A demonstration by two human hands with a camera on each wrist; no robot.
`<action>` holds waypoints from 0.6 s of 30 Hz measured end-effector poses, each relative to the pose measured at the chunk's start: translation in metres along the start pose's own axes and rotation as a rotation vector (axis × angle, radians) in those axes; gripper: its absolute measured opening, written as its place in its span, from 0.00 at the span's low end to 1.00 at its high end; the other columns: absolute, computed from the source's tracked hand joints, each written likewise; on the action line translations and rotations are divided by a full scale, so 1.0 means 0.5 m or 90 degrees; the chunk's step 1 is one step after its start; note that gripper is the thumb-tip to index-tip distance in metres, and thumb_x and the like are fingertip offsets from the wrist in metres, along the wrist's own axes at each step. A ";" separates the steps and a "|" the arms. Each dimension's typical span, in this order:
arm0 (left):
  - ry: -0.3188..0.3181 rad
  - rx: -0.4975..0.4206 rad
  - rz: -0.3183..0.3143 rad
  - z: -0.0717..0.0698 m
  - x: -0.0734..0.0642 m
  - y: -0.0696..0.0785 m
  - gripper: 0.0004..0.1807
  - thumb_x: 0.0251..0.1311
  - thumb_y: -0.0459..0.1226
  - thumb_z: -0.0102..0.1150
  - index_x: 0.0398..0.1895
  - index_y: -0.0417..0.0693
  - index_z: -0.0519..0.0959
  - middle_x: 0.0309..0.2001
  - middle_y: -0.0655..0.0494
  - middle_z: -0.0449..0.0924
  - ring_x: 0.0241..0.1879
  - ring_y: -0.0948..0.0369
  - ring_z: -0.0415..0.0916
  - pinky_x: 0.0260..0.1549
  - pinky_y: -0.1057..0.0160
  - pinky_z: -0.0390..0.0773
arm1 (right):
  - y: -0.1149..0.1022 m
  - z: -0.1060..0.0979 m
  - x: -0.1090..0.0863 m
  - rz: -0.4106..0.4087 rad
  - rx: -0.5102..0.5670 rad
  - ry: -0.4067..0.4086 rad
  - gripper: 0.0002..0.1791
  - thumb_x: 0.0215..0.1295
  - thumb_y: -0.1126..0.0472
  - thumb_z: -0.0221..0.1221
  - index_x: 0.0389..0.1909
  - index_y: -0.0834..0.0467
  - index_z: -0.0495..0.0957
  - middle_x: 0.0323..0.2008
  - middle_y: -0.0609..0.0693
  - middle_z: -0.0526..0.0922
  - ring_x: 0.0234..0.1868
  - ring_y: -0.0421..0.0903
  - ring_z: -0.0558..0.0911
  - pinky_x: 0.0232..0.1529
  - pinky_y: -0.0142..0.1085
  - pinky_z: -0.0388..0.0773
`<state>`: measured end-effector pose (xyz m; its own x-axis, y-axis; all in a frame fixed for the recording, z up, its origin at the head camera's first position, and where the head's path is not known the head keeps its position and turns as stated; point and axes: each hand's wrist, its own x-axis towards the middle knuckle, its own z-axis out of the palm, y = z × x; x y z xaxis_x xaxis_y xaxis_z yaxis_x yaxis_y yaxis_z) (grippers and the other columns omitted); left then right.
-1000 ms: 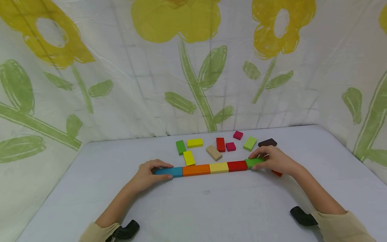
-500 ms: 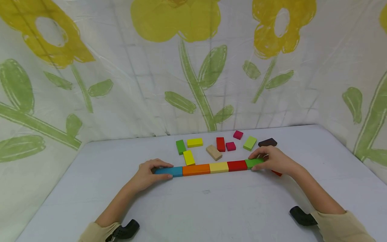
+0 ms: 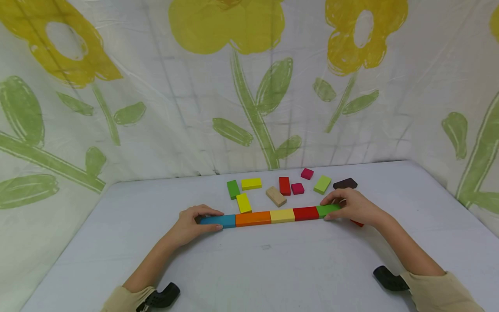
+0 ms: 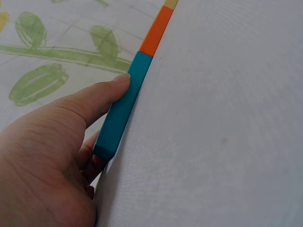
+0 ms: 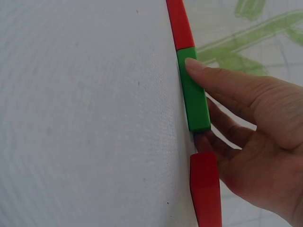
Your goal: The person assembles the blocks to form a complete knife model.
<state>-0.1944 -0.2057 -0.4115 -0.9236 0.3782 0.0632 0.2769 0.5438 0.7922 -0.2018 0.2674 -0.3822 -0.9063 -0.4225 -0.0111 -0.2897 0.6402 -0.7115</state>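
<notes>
Nearest me are two beige fabric sleeves (image 3: 440,292), each with a black curved wrist device (image 3: 163,297) beside its cuff, over a white-covered bench (image 3: 249,273). Beyond them I see both hands grasping the ends of a straight row of flat, rectangular blocks. The left hand (image 3: 189,222) pinches the blue rectangular block (image 3: 228,221) between thumb and fingers; the right hand (image 3: 352,207) pinches the green rectangular block (image 3: 328,211) the same way. Between them, end to end, I count an orange rectangular block (image 3: 253,219), a pale yellow rectangular block (image 3: 282,216) and a red rectangular block (image 3: 306,214). A loose red block (image 5: 206,189) lies past the green end, apart from it; the right hand partly covers it from above, so I can't tell whether they touch.

Just behind the row I see a bright yellow block (image 3: 244,203) and a bare-wood block (image 3: 276,197). Farther back lie a small green block (image 3: 233,190), a second yellow block (image 3: 251,184), an upper red block (image 3: 284,186), two magenta blocks (image 3: 297,189), a lime block (image 3: 322,185) and a dark brown block (image 3: 345,183). A white backdrop (image 3: 187,143) with painted yellow flowers (image 3: 226,26) hangs behind.
</notes>
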 end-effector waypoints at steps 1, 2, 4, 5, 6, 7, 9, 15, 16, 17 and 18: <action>0.000 0.000 0.000 0.000 0.000 0.000 0.17 0.62 0.42 0.76 0.54 0.52 0.90 0.54 0.54 0.87 0.52 0.57 0.75 0.49 0.61 0.73 | -0.001 0.000 0.000 0.001 0.001 -0.001 0.19 0.58 0.61 0.77 0.49 0.64 0.86 0.44 0.51 0.87 0.48 0.49 0.81 0.48 0.35 0.81; 0.000 0.000 0.000 0.000 0.000 0.000 0.17 0.62 0.42 0.76 0.54 0.52 0.90 0.53 0.54 0.87 0.52 0.56 0.75 0.49 0.61 0.74 | -0.002 0.000 0.000 0.002 0.001 -0.001 0.19 0.58 0.61 0.77 0.49 0.64 0.86 0.44 0.51 0.87 0.49 0.49 0.81 0.48 0.35 0.81; 0.000 0.000 0.002 0.000 0.000 0.000 0.17 0.62 0.42 0.76 0.54 0.52 0.90 0.53 0.54 0.87 0.52 0.56 0.75 0.49 0.61 0.74 | -0.003 0.000 -0.001 0.002 0.002 -0.002 0.19 0.59 0.61 0.77 0.49 0.64 0.86 0.44 0.51 0.87 0.49 0.49 0.81 0.48 0.35 0.81; 0.000 -0.001 0.002 0.000 0.000 0.000 0.17 0.62 0.42 0.76 0.54 0.52 0.90 0.53 0.54 0.87 0.52 0.56 0.75 0.49 0.61 0.74 | -0.003 0.000 -0.001 0.001 0.003 -0.002 0.19 0.59 0.61 0.77 0.49 0.64 0.86 0.45 0.51 0.87 0.49 0.49 0.81 0.48 0.34 0.81; 0.000 -0.001 0.003 0.000 0.000 0.000 0.17 0.62 0.42 0.76 0.54 0.52 0.90 0.53 0.54 0.87 0.52 0.56 0.75 0.49 0.61 0.74 | -0.004 0.000 -0.001 0.001 0.003 -0.002 0.19 0.59 0.61 0.77 0.49 0.64 0.86 0.45 0.51 0.87 0.49 0.49 0.81 0.48 0.34 0.81; 0.000 0.000 0.004 0.000 -0.001 0.000 0.17 0.62 0.42 0.76 0.54 0.52 0.90 0.53 0.54 0.87 0.52 0.56 0.75 0.50 0.61 0.74 | -0.004 0.000 -0.001 0.000 0.003 -0.002 0.19 0.59 0.61 0.77 0.49 0.64 0.86 0.45 0.51 0.87 0.49 0.49 0.81 0.48 0.34 0.81; -0.001 -0.001 0.004 0.000 -0.001 0.000 0.17 0.62 0.42 0.76 0.54 0.52 0.90 0.53 0.54 0.87 0.52 0.56 0.75 0.50 0.60 0.74 | -0.003 -0.001 -0.002 -0.003 0.003 -0.002 0.19 0.58 0.61 0.77 0.49 0.64 0.86 0.45 0.51 0.87 0.49 0.49 0.81 0.48 0.35 0.81; 0.000 -0.004 -0.004 0.000 0.000 0.003 0.17 0.62 0.42 0.76 0.54 0.52 0.90 0.53 0.55 0.87 0.53 0.56 0.75 0.51 0.58 0.74 | -0.001 -0.001 -0.001 -0.001 -0.001 -0.004 0.19 0.59 0.61 0.77 0.49 0.64 0.86 0.45 0.51 0.87 0.49 0.49 0.81 0.50 0.37 0.82; 0.001 -0.003 -0.005 0.000 0.000 0.003 0.17 0.62 0.42 0.76 0.54 0.52 0.90 0.53 0.55 0.87 0.53 0.56 0.75 0.51 0.58 0.74 | -0.001 -0.001 -0.001 0.000 -0.002 -0.004 0.19 0.59 0.61 0.77 0.49 0.64 0.86 0.45 0.51 0.87 0.49 0.49 0.81 0.50 0.37 0.82; 0.002 -0.002 -0.006 0.000 0.000 0.003 0.17 0.62 0.42 0.76 0.54 0.52 0.90 0.53 0.55 0.87 0.52 0.56 0.75 0.51 0.58 0.74 | -0.001 -0.001 -0.001 0.000 -0.001 -0.004 0.19 0.59 0.61 0.77 0.49 0.64 0.86 0.45 0.51 0.87 0.49 0.49 0.81 0.50 0.37 0.82; 0.003 -0.001 -0.006 0.000 0.000 0.004 0.17 0.62 0.42 0.76 0.54 0.52 0.90 0.53 0.55 0.87 0.52 0.56 0.75 0.51 0.58 0.74 | 0.000 -0.001 -0.001 -0.002 0.000 -0.004 0.19 0.59 0.61 0.77 0.49 0.64 0.86 0.45 0.51 0.87 0.49 0.49 0.81 0.50 0.37 0.82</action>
<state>-0.1939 -0.2045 -0.4101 -0.9273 0.3697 0.0582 0.2678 0.5468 0.7933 -0.2013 0.2679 -0.3817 -0.9035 -0.4284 -0.0140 -0.2922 0.6395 -0.7112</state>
